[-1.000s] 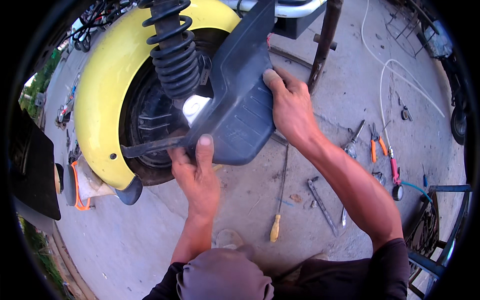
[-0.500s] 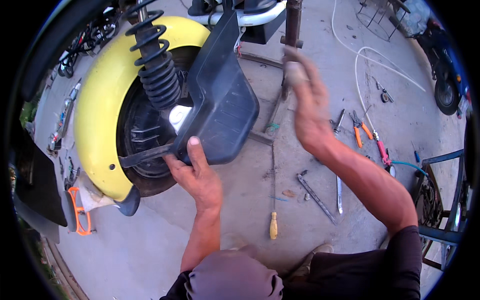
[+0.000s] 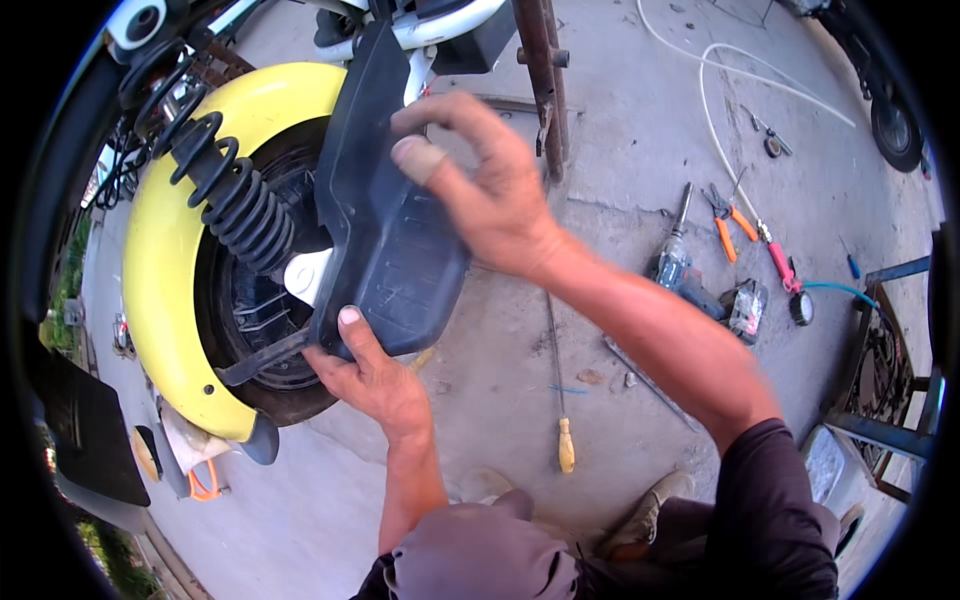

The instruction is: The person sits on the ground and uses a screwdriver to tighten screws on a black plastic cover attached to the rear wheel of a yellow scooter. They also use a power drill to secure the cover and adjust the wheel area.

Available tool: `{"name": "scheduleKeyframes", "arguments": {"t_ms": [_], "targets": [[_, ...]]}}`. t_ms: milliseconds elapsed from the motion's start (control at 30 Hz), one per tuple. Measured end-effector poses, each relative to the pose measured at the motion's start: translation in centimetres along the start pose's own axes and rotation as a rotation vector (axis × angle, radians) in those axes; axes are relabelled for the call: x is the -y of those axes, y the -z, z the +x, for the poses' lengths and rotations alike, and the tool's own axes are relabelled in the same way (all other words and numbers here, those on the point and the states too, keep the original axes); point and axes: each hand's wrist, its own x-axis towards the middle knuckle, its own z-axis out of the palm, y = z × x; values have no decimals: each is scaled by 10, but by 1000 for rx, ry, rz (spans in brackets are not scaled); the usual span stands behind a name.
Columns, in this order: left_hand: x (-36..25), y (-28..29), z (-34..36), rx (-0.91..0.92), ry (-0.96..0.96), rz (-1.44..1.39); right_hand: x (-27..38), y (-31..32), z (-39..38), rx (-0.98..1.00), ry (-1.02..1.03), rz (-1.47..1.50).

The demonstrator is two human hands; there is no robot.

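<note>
A black plastic cover (image 3: 400, 285) stands beside the wheel (image 3: 215, 300) of a scooter, under a yellow fender (image 3: 160, 260). My left hand (image 3: 378, 390) grips its lower corner, thumb on the outer face and fingers behind the edge, partly hidden. Over the cover's upper right edge is my right hand (image 3: 495, 195), thumb and fingers apart; whether the fingertips touch the plastic is hard to tell. A black coil-spring shock absorber (image 3: 240, 200) slants down to a white part (image 3: 306, 276) behind the cover.
A rusty metal post (image 3: 543, 85) stands beyond the cover. On the concrete lie a yellow-handled screwdriver (image 3: 566, 448), orange-handled pliers (image 3: 738, 228), a power tool (image 3: 675, 268) and a pink air-hose fitting with gauge (image 3: 782, 268). A metal frame (image 3: 870, 425) is at right.
My right hand has moved left from near the rusty post to the cover's upper right edge. My left hand keeps its grip on the lower corner. The view has shifted, showing the power tool.
</note>
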Motion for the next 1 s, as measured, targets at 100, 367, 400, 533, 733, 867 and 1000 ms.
{"name": "scheduleKeyframes", "arguments": {"t_ms": [100, 367, 400, 533, 733, 867, 1000], "targets": [[-3, 7, 1, -35, 14, -72, 38, 33, 10, -38, 109, 193], [-5, -6, -9, -76, 8, -49, -5, -16, 2, 57, -124, -62], [-7, -7, -5, -91, -14, -37, -3, -11, 9, 68, -37, -126], [-11, 1, -7, -61, -4, -14, 6, 43, -2, 307, 65, -314], [9, 18, -11, 24, -44, -69, 74, 193, -70, 1083, -99, -673], [45, 58, -33, 63, -546, 309, 112, 259, -188, 1001, -353, -700], [-1, 73, -31, 293, -1107, 801, 123, 261, -294, 663, -650, -639]]}}
